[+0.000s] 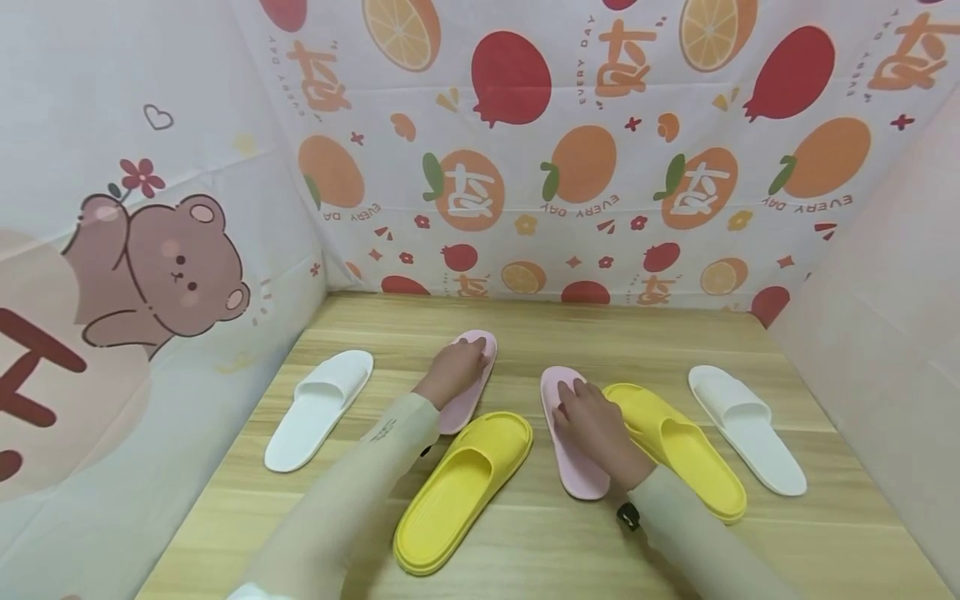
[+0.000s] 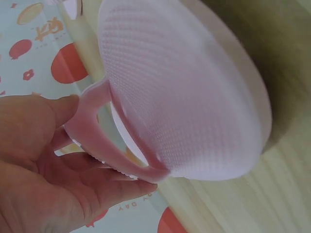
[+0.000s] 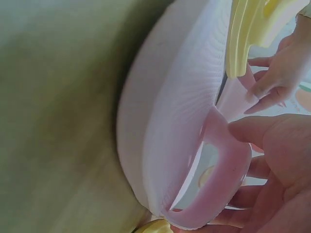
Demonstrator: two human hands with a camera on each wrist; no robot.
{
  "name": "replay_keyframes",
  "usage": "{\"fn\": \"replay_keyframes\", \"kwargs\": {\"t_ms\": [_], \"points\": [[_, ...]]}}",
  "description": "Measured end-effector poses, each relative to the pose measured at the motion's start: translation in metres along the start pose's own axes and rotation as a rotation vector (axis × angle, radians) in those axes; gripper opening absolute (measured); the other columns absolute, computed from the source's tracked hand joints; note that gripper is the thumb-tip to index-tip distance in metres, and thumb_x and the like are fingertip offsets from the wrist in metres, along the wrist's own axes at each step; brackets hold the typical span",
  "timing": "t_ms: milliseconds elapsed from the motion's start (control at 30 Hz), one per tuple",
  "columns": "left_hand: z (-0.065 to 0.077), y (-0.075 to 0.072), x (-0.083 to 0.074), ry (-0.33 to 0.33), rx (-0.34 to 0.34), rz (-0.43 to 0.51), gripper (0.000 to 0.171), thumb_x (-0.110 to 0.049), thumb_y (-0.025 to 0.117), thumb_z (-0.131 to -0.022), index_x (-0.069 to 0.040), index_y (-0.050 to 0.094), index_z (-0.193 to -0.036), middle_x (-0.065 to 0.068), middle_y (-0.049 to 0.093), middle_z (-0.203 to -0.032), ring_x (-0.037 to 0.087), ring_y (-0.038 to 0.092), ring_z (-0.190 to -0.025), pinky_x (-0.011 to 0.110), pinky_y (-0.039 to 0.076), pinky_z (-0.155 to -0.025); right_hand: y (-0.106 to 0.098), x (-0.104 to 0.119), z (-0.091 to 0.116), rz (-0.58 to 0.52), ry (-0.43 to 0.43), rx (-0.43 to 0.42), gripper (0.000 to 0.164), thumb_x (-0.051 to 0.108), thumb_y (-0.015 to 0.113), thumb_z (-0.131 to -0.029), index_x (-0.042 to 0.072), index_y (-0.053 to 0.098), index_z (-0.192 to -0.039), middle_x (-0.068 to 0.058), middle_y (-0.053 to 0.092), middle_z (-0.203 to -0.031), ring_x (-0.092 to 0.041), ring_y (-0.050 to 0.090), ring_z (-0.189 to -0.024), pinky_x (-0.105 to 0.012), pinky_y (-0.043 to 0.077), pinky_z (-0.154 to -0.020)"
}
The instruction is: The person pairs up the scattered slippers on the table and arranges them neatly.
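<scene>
My left hand holds the strap of one pink slipper at the middle of the wooden surface. In the left wrist view, the thumb lies on one side of the pink strap and the fingers spread along its outer face. Just to the right, my right hand holds the strap of the other pink slipper. The right wrist view shows the thumb on that strap, with fingers behind it. Both pink soles rest on the wood, and their straps are mostly hidden by my hands in the head view.
A yellow slipper lies in front of the left pink one; another yellow slipper is close beside my right forearm. White slippers lie at the far left and far right. Printed cloth walls bound the wooden surface.
</scene>
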State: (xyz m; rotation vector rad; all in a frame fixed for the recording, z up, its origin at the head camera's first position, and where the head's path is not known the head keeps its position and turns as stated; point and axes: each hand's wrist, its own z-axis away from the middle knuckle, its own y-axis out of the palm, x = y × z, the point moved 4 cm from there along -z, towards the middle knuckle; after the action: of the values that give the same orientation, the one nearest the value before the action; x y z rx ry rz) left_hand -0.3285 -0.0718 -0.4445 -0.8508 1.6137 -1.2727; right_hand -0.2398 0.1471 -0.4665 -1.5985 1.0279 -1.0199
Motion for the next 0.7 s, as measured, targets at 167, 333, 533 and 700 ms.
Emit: {"fn": "replay_keyframes", "kwargs": {"t_ms": [167, 333, 533, 700], "points": [[-0.007, -0.001, -0.004, -0.004, -0.005, 0.020, 0.028, -0.019, 0.051, -0.098, -0.004, 0.058, -0.121, 0.019, 0.067, -0.104, 0.037, 0.062, -0.099, 0.049, 0.049, -0.089, 0.001, 0.000, -0.012, 0.005, 0.015, 0.014, 0.027, 0.030, 0.057, -0.093, 0.010, 0.059, -0.111, -0.009, 0.055, -0.095, -0.026, 0.053, -0.085, -0.041, 0.046, -0.053], [-0.015, -0.002, -0.006, -0.001, -0.011, 0.023, 0.023, -0.019, 0.052, -0.097, -0.004, 0.059, -0.113, 0.017, 0.068, -0.097, 0.035, 0.064, -0.093, 0.047, 0.050, -0.087, 0.001, 0.002, -0.024, 0.012, 0.013, 0.009, 0.026, 0.027, 0.057, -0.093, 0.008, 0.060, -0.110, -0.012, 0.057, -0.096, -0.027, 0.054, -0.085, -0.044, 0.049, -0.056], [-0.025, 0.000, -0.011, -0.007, -0.021, 0.017, 0.016, -0.018, 0.055, -0.096, -0.005, 0.060, -0.103, 0.015, 0.068, -0.093, 0.033, 0.066, -0.089, 0.045, 0.052, -0.082, 0.005, 0.002, -0.040, 0.005, -0.026, -0.018, 0.015, 0.023, 0.060, -0.090, 0.008, 0.059, -0.097, -0.008, 0.052, -0.083, -0.025, 0.052, -0.073, -0.038, 0.045, -0.053], [-0.037, 0.004, -0.016, -0.031, -0.010, 0.037, 0.014, -0.019, 0.055, -0.097, -0.006, 0.059, -0.100, 0.014, 0.068, -0.095, 0.033, 0.065, -0.091, 0.045, 0.052, -0.083, 0.007, -0.001, -0.052, -0.012, -0.007, 0.002, 0.013, 0.020, 0.061, -0.090, 0.008, 0.059, -0.094, -0.006, 0.050, -0.078, -0.023, 0.050, -0.070, -0.035, 0.044, -0.056]]}}
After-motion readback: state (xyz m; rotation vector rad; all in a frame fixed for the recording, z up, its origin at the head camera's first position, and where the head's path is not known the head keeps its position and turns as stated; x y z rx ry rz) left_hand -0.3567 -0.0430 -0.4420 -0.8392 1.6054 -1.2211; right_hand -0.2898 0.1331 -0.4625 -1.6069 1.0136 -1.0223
